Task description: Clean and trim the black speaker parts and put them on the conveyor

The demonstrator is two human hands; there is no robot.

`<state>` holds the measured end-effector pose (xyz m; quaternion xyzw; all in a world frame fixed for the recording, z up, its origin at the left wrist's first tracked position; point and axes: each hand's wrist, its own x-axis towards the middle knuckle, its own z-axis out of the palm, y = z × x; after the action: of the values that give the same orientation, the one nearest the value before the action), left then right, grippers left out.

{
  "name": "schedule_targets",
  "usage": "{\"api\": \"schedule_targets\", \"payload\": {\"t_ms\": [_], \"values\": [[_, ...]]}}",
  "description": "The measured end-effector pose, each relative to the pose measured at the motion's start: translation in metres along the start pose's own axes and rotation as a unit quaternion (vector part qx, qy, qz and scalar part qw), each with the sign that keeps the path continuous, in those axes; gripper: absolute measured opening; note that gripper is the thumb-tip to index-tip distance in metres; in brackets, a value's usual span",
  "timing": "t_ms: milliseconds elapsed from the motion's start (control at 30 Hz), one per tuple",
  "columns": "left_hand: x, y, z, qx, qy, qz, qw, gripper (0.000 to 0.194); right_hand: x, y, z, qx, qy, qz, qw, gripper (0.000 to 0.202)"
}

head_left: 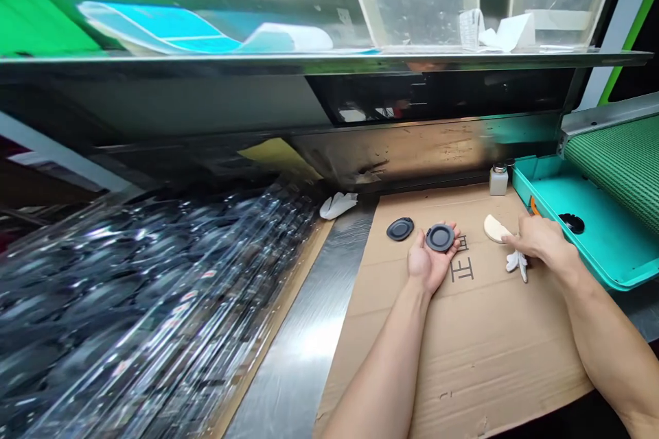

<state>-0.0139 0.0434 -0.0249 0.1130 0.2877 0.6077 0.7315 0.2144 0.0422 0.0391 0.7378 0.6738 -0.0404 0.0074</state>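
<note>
A dark grey round piece with a raised rim and a small tab [441, 237] rests in my left hand [431, 257], palm up, its fingers curled about the edge. A similar dark piece [400, 229] lies on the cardboard [453, 343] just left of that hand. My right hand [540, 236] is closed, with its fingertips pinching the edge of a beige half-round sponge [495, 228]. A crumpled white tissue [517, 264] lies below these fingers. Behind the knuckles a bit of an orange thing [534, 206] shows, mostly hidden.
A teal bin [612, 247] stands at the right, beside a green conveyor belt [618, 158]. Near its corner is a small metal-capped bottle [498, 180]. Clear plastic trays of dark round pieces [128, 288] fill the left. A metal shelf edge [319, 63] crosses above.
</note>
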Motion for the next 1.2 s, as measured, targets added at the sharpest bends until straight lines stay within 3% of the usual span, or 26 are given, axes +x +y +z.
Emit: {"api": "schedule_targets", "payload": {"t_ms": [67, 133, 200, 300, 400, 500, 600, 700, 800, 933, 1200], "values": [[0.002, -0.001, 0.000, -0.004, 0.005, 0.002, 1.000, 0.046, 0.001, 0.006, -0.001, -0.015, -0.077, -0.031, 0.996, 0.035], [0.003, -0.002, 0.000, 0.000, 0.005, 0.003, 1.000, 0.045, 0.001, 0.009, 0.003, -0.009, -0.086, -0.071, 0.994, 0.020], [0.004, -0.003, 0.000, 0.005, 0.001, 0.004, 1.000, 0.044, 0.003, 0.010, 0.007, 0.022, -0.044, -0.104, 0.993, 0.019], [0.003, -0.005, 0.001, 0.009, 0.000, -0.003, 1.000, 0.041, 0.012, 0.007, 0.008, 0.076, 0.068, -0.123, 0.987, 0.026], [0.002, -0.006, 0.003, 0.009, -0.002, -0.013, 1.000, 0.039, 0.035, -0.001, -0.004, 0.103, 0.158, -0.082, 0.979, 0.030], [0.002, -0.006, 0.005, 0.007, -0.010, -0.015, 1.000, 0.038, 0.071, -0.007, -0.029, 0.104, 0.196, -0.027, 0.975, 0.036], [0.003, -0.005, 0.005, -0.004, -0.009, -0.021, 1.000, 0.038, 0.104, -0.007, -0.054, 0.086, 0.189, 0.017, 0.978, 0.040], [0.003, -0.005, 0.004, -0.018, -0.005, -0.028, 0.999, 0.038, 0.120, -0.001, -0.067, 0.069, 0.177, 0.001, 0.982, 0.037], [0.004, -0.005, 0.004, -0.033, -0.017, -0.034, 0.999, 0.038, 0.123, 0.004, -0.066, 0.071, 0.178, -0.047, 0.980, 0.032], [0.006, -0.005, 0.005, -0.034, -0.016, -0.035, 0.999, 0.037, 0.134, 0.007, -0.058, 0.054, 0.204, -0.033, 0.977, 0.036], [0.001, -0.004, 0.008, -0.024, -0.005, -0.027, 0.999, 0.037, 0.170, 0.011, -0.059, 0.022, 0.112, -0.075, 0.991, 0.031]]}}
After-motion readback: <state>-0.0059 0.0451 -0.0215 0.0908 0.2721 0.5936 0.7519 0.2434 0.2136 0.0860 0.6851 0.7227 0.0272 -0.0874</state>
